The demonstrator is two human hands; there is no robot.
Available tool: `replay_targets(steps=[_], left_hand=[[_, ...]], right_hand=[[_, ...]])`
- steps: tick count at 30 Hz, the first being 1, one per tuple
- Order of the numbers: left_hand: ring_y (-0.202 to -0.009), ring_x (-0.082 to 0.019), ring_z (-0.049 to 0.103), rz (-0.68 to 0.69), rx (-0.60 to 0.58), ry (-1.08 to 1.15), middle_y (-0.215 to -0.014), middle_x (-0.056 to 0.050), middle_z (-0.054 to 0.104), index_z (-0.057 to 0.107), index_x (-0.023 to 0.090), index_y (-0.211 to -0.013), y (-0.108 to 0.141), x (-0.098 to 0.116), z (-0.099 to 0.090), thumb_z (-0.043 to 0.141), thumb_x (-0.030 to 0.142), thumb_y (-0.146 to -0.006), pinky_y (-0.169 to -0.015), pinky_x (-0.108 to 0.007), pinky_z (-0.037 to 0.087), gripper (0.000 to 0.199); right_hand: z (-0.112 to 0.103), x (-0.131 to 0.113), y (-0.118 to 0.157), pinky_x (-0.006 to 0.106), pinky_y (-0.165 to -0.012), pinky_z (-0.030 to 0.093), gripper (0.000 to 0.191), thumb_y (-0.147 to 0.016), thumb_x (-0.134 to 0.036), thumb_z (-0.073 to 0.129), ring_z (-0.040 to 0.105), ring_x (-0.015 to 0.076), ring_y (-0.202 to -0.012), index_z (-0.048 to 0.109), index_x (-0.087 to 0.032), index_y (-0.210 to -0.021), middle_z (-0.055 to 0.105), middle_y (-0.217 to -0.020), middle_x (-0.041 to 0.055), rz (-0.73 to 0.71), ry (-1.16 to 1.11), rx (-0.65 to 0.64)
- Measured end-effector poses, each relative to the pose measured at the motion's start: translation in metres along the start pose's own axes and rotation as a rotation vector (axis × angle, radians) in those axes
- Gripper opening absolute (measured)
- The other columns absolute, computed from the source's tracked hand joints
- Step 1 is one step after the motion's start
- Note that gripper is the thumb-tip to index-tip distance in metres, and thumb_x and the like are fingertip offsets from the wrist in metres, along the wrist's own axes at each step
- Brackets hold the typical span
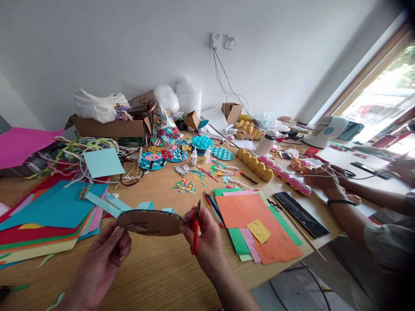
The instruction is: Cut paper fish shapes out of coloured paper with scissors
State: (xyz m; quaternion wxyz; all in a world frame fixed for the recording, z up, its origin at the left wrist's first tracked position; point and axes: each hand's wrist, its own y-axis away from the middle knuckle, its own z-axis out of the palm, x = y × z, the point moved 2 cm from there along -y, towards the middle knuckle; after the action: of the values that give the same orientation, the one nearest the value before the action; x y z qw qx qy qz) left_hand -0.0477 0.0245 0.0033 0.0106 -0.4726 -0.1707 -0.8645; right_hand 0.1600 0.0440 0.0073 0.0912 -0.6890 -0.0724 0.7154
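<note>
A brown cardboard disc (151,223) is held up over the near side of the table, its plain face tilted toward me. Light blue paper strips (105,203) stick out beyond its far edge, some curled into loops. My left hand (105,255) pinches the disc's left end between thumb and fingers. At the right end, my right hand (205,237) grips the disc's edge and also carries red-handled scissors (195,233), their blades pointing up. What lies on the disc's far face is mostly hidden from me.
Coloured paper sheets (58,207) are stacked at left; more, topped by an orange sheet (243,211), lie at right with pencils (214,209). Glue bottles (193,157), confetti (184,186) and decorated blue discs (152,160) stand behind. Another person's hands (324,179) work near egg-carton strips (254,164).
</note>
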Motion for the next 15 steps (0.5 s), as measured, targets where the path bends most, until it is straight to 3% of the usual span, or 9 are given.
replay_targets(steps=[3, 8, 12, 15], left_hand=[[-0.043, -0.009, 0.037, 0.189, 0.029, -0.254, -0.045, 0.007, 0.046, 0.064, 0.022, -0.077, 0.001, 0.003, -0.003, 0.078, 0.030, -0.063, -0.037, -0.017, 0.032, 0.022], [-0.046, -0.009, 0.037, 0.352, 0.081, -0.404, -0.049, 0.007, 0.047, 0.069, 0.021, -0.076, 0.001, 0.009, -0.009, 0.084, 0.025, -0.053, -0.041, -0.020, 0.031, 0.027], [-0.050, -0.010, 0.042, 0.259, 0.082, -0.321, -0.055, 0.007, 0.055, 0.071, 0.022, -0.077, 0.001, 0.011, -0.014, 0.086, 0.026, -0.052, -0.041, -0.019, 0.033, 0.029], [-0.052, -0.010, 0.047, 0.155, 0.155, -0.219, -0.060, 0.007, 0.062, 0.072, 0.024, -0.075, 0.003, 0.010, -0.017, 0.090, 0.026, -0.039, -0.040, -0.017, 0.036, 0.040]], right_hand=[[-0.001, 0.006, 0.000, 0.029, -0.064, 0.040, 0.018, -0.067, -0.022, 0.070, 0.049, 0.0158, -0.067, 0.053, -0.022, -0.075, 0.055, -0.073, -0.0012, 0.036, -0.081, 0.015], [0.000, 0.007, -0.001, 0.028, -0.062, 0.039, 0.021, -0.065, -0.023, 0.071, 0.047, 0.0155, -0.065, 0.052, -0.022, -0.073, 0.053, -0.071, -0.0014, 0.063, -0.097, 0.021], [0.003, -0.001, -0.002, 0.029, -0.063, 0.040, 0.019, -0.064, -0.021, 0.069, 0.047, 0.0161, -0.066, 0.053, -0.022, -0.074, 0.054, -0.072, -0.0006, 0.064, -0.069, 0.011], [0.005, -0.006, -0.003, 0.030, -0.064, 0.041, 0.018, -0.065, -0.022, 0.068, 0.048, 0.0165, -0.067, 0.053, -0.021, -0.075, 0.055, -0.073, 0.0000, 0.061, -0.018, -0.003]])
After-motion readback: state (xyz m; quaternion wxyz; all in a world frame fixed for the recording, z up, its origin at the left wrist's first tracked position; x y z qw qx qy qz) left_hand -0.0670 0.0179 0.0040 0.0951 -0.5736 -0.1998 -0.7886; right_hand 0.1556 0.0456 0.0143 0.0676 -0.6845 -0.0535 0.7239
